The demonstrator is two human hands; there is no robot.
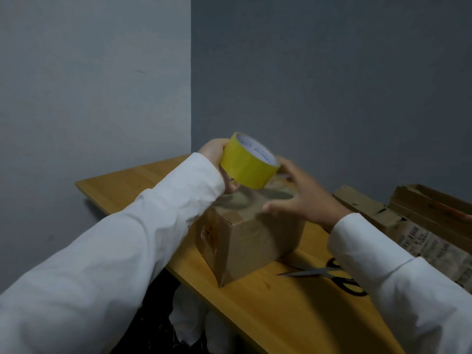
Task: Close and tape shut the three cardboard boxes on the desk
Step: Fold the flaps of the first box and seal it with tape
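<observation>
Left sleeve (107, 241), white, crosses in from lower left. Left hand (217, 159) is wrapped around the yellow tape roll (249, 162), fingers curled on its far side and thumb under the near edge, roll held tilted in the air just above the box (250, 233). Box sits near the desk's (293, 310) front edge, flaps down, top looks closed; can't tell if any tape is on it, top is blurred. Right hand (304, 198) is open, fingers spread, fingertips by the roll's right side, palm over the box top; contact with the box unclear. Scissors (329, 274) lie flat on the desk right of the box, blades together, partly hidden by the right sleeve (398, 290). Two more boxes (419, 221) at far right, flaps up, close together.
</observation>
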